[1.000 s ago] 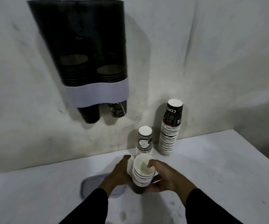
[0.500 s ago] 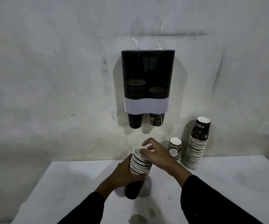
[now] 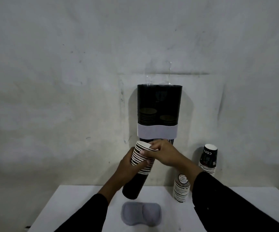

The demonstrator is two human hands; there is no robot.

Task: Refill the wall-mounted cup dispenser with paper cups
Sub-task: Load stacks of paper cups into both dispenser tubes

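A black twin-tube cup dispenser (image 3: 158, 104) with a white band hangs on the wall; each tube shows a short stack of cups inside. Below it I hold a stack of paper cups (image 3: 139, 156), tilted, its dark lower end pointing down-left. My left hand (image 3: 128, 164) grips the stack from the left around its middle. My right hand (image 3: 162, 154) pinches the upper cups near the white rim. The dispenser's bottom outlets are partly hidden behind my right hand.
On the white table (image 3: 78, 203) stand a short cup stack (image 3: 181, 188) and a taller leaning stack (image 3: 208, 159) against the wall at right. A grey double-lobed lid (image 3: 141, 213) lies on the table in front of me.
Both hands have lifted the cup stack off the table and up toward the dispenser's underside. The stack is now tilted. The camera view has pulled back and tilted up.
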